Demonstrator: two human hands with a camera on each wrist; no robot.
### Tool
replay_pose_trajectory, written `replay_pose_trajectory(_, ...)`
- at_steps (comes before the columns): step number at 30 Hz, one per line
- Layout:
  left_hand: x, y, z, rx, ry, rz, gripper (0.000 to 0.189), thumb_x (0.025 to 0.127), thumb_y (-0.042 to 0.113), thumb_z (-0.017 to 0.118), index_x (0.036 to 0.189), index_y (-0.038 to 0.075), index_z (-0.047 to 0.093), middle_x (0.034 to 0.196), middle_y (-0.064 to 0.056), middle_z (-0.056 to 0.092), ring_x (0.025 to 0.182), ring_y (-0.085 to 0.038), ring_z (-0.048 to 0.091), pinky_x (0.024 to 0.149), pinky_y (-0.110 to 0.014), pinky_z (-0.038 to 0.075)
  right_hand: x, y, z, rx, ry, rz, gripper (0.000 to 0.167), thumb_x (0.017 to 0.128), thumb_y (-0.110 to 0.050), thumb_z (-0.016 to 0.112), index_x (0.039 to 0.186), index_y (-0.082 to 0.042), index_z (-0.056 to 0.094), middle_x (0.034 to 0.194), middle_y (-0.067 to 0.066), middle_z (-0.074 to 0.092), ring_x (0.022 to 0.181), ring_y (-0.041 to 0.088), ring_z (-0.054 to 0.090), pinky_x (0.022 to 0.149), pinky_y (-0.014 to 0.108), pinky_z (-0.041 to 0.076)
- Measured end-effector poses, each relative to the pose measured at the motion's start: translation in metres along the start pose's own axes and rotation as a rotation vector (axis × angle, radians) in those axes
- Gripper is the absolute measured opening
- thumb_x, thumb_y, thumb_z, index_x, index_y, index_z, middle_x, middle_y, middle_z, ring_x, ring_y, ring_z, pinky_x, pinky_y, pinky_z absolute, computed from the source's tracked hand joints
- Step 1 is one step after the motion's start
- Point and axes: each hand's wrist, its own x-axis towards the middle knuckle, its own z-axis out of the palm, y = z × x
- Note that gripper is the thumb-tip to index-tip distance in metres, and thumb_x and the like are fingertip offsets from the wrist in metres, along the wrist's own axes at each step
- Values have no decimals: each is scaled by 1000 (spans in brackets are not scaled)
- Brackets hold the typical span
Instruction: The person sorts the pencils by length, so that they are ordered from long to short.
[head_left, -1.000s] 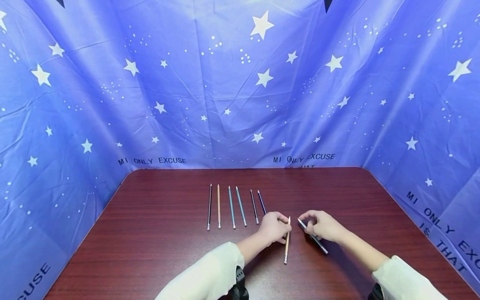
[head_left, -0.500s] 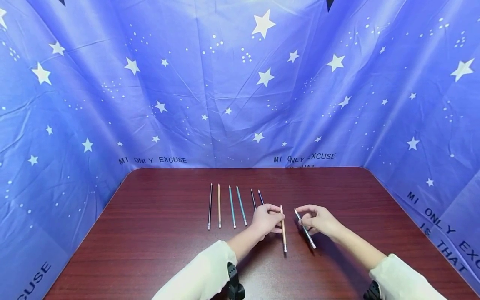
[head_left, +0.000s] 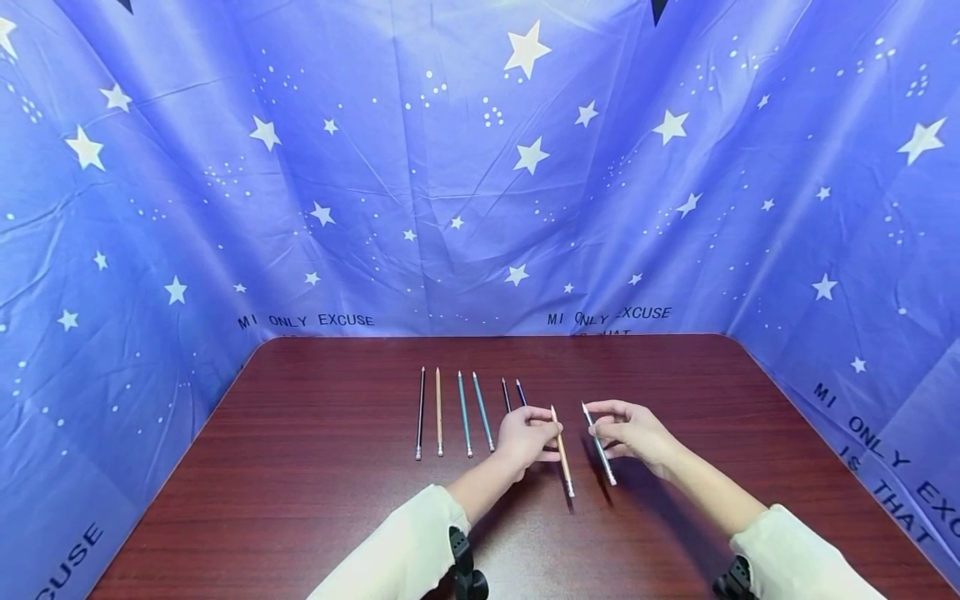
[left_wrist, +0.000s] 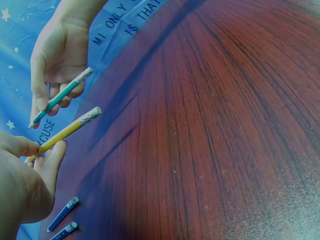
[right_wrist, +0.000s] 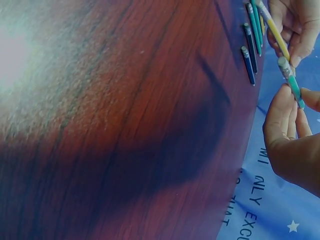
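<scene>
My left hand [head_left: 523,439] pinches a yellow pencil [head_left: 562,458] between thumb and fingers, its eraser end slanting down toward me. To the right, my right hand [head_left: 636,435] pinches a green pencil [head_left: 600,447] near its tip. Both pencils are held above the table, with dark shadows under them. In the left wrist view the yellow pencil [left_wrist: 70,131] and the green pencil [left_wrist: 62,96] point the same way, apart from each other. Just beyond my left hand lie a dark pencil [head_left: 506,396] and a blue pencil [head_left: 521,393], their lower parts hidden by the hand in the head view.
On the dark red wooden table [head_left: 300,500] lie more pencils in a row: a black pencil [head_left: 421,412], a natural-wood pencil [head_left: 438,412], a teal pencil [head_left: 464,414] and another teal pencil [head_left: 483,412]. A blue star-printed curtain [head_left: 450,167] surrounds the table's far side and flanks.
Both hands have moved forward and somewhat left, carrying their pencils. The green pencil has swung from a strong slant to a steeper one, and the yellow pencil's tip now leans left. The row is unchanged.
</scene>
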Motion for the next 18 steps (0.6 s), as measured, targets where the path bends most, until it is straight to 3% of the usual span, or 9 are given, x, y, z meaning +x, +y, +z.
replay_pose_trajectory(18, 5, 5, 2, -32, 10, -13, 31, 81, 1, 64, 110, -8, 57, 86, -9, 66, 62, -10, 60, 61, -31, 60, 6, 4, 2, -6, 5, -1, 54, 85, -5, 58, 133, 10, 39, 83, -4, 64, 70, 9, 58, 62, 23, 56)
